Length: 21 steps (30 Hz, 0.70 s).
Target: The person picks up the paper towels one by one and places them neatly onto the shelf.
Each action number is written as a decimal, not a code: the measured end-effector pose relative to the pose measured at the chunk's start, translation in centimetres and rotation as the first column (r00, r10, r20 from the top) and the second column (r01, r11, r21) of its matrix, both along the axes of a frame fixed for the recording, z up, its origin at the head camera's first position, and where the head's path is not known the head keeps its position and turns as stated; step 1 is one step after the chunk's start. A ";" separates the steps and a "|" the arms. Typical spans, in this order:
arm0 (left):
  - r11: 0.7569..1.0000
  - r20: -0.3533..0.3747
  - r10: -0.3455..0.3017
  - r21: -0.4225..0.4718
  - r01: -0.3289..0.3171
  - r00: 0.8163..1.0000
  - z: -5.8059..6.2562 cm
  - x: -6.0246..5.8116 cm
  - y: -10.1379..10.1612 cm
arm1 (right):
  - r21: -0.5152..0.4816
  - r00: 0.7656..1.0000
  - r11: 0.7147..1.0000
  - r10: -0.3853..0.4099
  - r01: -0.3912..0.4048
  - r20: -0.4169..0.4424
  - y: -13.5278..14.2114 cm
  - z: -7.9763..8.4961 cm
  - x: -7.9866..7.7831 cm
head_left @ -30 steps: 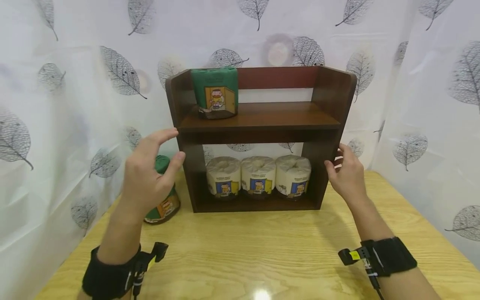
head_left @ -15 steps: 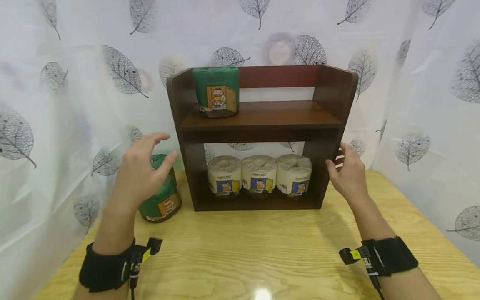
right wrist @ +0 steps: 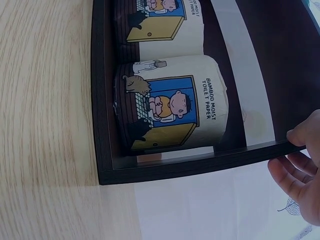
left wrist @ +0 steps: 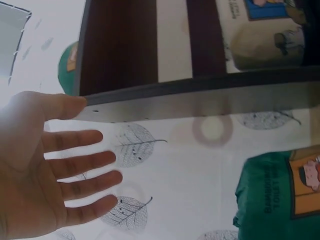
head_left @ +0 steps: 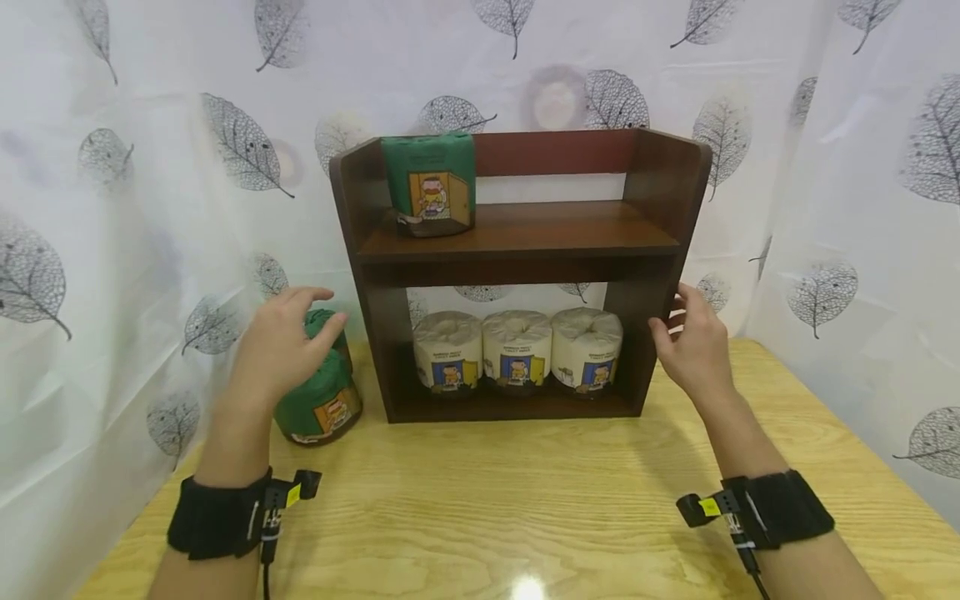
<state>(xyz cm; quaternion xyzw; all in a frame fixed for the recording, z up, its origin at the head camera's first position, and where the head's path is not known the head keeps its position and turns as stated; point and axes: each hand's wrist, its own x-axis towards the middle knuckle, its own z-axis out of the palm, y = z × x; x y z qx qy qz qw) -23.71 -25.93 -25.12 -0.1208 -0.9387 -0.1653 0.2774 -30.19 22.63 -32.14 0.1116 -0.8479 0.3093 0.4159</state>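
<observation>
A dark brown two-tier wooden shelf [head_left: 525,243] stands on the table. My right hand [head_left: 697,346] grips its right side panel, thumb at the inner front edge and fingers along the outside, as the right wrist view shows. To the left of the shelf, my left hand [head_left: 273,350] hovers with fingers spread and nothing in its grasp. A green-wrapped toilet paper roll [head_left: 333,408] stands just beyond it, partly covered by the hand, with a second green roll [head_left: 341,340] behind. Another green toilet paper roll [head_left: 435,187] sits at the upper tier's left end.
On the lower tier stand three cream-wrapped toilet paper rolls [head_left: 517,354] in a row. The light wooden table [head_left: 480,500] extends in front of the shelf. A white leaf-print curtain [head_left: 187,50] encloses the back and both sides.
My left hand has moved left and slightly down, away from the shelf's left side, uncovering more of the green rolls. My right hand has kept its grip on the shelf panel.
</observation>
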 end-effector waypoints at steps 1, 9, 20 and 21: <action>1.000 0.010 0.019 -0.013 -0.018 1.000 -0.1 -0.1 -0.1 | 0.000 1.000 1.000 -0.002 0.002 0.000 0.0 0.0 0.0; 0.986 0.083 0.111 -0.135 -0.099 0.990 -0.3 -0.5 -0.6 | -0.004 1.000 1.000 0.008 -0.008 -0.009 -0.2 0.1 0.0; 0.975 0.331 0.133 -0.215 -0.063 0.934 -1.3 -1.7 -1.4 | -0.007 1.000 1.000 0.020 -0.020 -0.016 -0.1 0.1 0.1; 0.975 0.349 0.134 -0.215 -0.061 0.928 -1.4 -1.9 -1.5 | -0.009 1.000 1.000 0.021 -0.021 -0.017 -0.1 0.1 0.1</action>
